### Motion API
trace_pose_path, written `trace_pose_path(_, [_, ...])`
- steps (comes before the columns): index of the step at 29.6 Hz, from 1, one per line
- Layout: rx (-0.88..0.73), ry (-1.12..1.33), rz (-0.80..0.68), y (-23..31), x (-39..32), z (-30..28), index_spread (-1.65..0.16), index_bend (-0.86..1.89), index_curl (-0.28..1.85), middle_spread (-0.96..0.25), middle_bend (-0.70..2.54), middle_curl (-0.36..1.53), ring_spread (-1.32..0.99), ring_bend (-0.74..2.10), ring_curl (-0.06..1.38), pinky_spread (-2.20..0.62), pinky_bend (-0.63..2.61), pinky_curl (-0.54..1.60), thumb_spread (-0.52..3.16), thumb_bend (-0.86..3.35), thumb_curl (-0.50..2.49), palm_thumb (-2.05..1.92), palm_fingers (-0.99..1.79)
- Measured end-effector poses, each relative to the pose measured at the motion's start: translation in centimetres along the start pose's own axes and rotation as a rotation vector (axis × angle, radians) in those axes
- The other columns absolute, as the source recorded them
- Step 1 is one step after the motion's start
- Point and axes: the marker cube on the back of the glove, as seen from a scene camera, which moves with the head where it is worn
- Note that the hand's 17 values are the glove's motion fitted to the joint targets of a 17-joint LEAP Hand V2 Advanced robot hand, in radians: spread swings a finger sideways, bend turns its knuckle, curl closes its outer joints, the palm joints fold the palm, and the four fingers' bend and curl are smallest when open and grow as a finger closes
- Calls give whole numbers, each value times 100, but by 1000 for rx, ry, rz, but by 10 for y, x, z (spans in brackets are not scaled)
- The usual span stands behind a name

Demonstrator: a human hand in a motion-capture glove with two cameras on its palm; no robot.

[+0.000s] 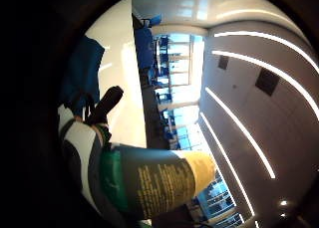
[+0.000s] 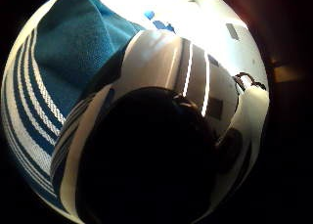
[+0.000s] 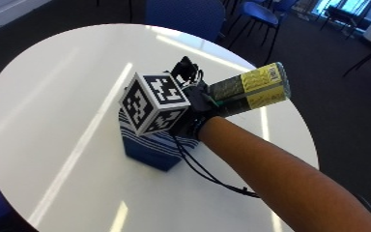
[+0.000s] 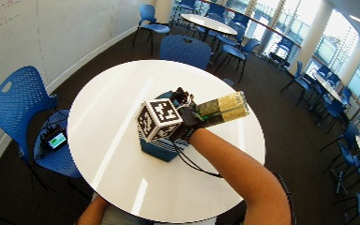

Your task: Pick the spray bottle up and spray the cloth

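We have the spray bottle (image 3: 249, 90) off the desk (image 3: 57, 96), tipped on its side above the folded blue striped cloth (image 3: 148, 147), its base pointing away from the cloth. Our gloved right hand (image 3: 195, 113) serves as the grip, fingers curled round the bottle's upper body and neck. In the little-finger palm view the black nozzle (image 1: 105, 104) points toward the cloth. We judge the bottle rigid plastic, smooth and a little slippery at the label, its weight depending on fill we cannot see. Holding it near the neck, with a finger reaching the trigger, looks the sensible purchase. The cloth should be soft and absorbent.
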Motion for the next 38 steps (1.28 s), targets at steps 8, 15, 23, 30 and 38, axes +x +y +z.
trace_pose_path(8, [83, -187, 78, -12, 17, -24, -25, 54, 57, -20, 62, 49, -20, 56, 44, -23, 34, 37, 41, -3, 89, 84, 139])
trace_pose_path(15, [232, -390, 144, -24, 28, -61, -25, 54, 57, -20, 62, 49, -20, 56, 44, -23, 34, 37, 41, -3, 89, 84, 139])
trace_pose_path(23, [540, -586, 224, -33, 40, -96, -25, 53, 56, -20, 62, 49, -20, 56, 44, -23, 34, 37, 41, -3, 89, 84, 139])
trace_pose_path(30, [663, -841, 282, -37, 48, -108, -25, 53, 56, -20, 62, 49, -20, 56, 44, -23, 35, 37, 40, -3, 89, 84, 139])
trace_pose_path(38, [671, -1344, 229, -51, 58, -119, -25, 53, 56, -20, 61, 49, -19, 55, 44, -23, 36, 37, 41, -3, 89, 85, 139])
